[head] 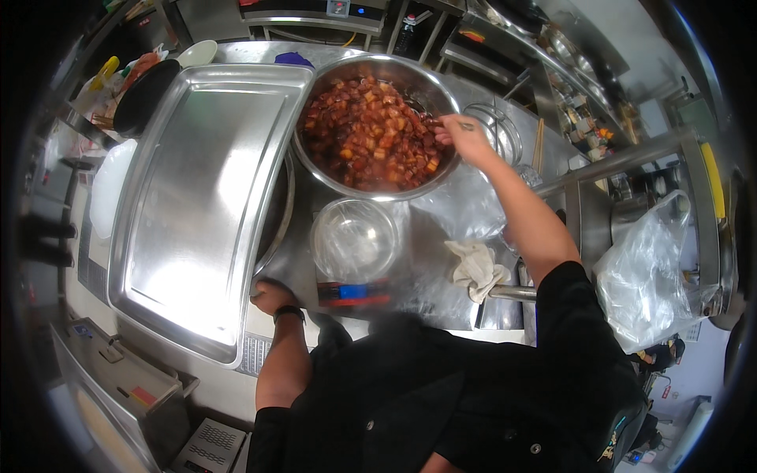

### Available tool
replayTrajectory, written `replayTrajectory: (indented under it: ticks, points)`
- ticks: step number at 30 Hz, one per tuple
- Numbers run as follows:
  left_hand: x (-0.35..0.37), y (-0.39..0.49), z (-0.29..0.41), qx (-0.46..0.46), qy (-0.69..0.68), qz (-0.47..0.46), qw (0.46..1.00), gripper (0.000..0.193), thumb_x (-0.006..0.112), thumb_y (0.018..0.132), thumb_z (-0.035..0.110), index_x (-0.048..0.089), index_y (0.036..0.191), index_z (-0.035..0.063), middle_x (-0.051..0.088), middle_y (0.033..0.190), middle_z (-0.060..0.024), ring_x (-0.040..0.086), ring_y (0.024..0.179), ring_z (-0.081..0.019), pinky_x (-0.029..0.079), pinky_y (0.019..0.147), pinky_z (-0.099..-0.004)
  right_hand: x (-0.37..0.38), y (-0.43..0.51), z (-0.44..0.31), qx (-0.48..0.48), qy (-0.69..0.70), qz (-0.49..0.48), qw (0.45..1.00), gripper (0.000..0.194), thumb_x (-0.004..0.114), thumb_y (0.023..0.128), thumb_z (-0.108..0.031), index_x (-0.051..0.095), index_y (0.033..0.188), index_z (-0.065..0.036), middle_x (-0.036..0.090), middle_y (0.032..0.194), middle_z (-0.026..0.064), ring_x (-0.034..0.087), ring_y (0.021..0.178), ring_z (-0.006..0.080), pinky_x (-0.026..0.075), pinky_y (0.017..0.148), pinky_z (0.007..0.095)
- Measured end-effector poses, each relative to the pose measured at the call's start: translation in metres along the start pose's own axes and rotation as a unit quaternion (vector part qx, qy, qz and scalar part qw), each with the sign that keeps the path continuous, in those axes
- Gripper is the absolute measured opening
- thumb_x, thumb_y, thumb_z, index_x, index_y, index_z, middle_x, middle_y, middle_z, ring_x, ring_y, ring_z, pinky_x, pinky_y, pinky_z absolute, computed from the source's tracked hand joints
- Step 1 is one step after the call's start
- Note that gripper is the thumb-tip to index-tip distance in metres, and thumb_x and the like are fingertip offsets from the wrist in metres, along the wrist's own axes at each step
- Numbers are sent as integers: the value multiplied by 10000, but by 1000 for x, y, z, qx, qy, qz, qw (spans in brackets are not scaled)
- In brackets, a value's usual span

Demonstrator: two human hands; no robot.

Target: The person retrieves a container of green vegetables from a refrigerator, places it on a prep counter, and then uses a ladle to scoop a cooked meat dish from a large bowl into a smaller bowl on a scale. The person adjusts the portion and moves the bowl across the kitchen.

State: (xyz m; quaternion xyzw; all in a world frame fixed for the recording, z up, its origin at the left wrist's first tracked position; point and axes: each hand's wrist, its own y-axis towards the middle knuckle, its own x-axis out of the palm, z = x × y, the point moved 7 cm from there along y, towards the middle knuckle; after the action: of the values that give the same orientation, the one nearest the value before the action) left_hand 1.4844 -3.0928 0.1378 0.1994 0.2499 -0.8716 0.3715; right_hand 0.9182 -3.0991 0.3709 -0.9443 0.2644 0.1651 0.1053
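My right hand [464,137] is closed around what looks like a utensil handle at the right rim of a large stainless steel bowl [378,195]. Diced, glossy reddish-brown meat [372,127] in dark liquid fills much of the bowl; the utensil's far end is hidden in it. My left hand [275,297], with a black band at the wrist, is curled beside the right edge of a bare rectangular metal tray [189,195]. Whether it grips the tray or the round pan [284,219] partly under the tray is unclear.
A clear plastic-covered round container [355,239] stands in front of the bowl. A crumpled cloth [478,269] lies by a metal handle [513,292]. Wire rings [502,127] and chopsticks [538,145] sit right of the bowl. A plastic bag [644,278] hangs at right.
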Motion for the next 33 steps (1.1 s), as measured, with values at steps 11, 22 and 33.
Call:
replayTrajectory:
  ticks: [11,22,33]
  points:
    - [0,-5,5,-4,-12,-13,1000,615,466,891,383,494,1095,-198,627,1000,-354,631,918,-466,498,819,-505,-18,-2,11,33,158,83,983,333,460,989,-179,557,1134,104,681,951,215,693,789,230,573,694,292]
    - [6,-8,6,-50,-53,-72,995,570,479,885,275,436,1227,-178,609,1110,-332,627,988,-415,495,876,-463,-49,-42,-42,-2,218,95,971,375,428,986,-182,487,1170,139,635,1049,298,685,876,311,576,770,338]
    - [7,-8,12,16,-13,-72,997,564,483,930,342,475,1167,-171,624,1074,-328,631,963,-442,503,838,-494,-26,-105,-53,7,262,81,962,431,383,1012,-214,442,1237,149,598,1148,319,648,1009,332,541,886,365]
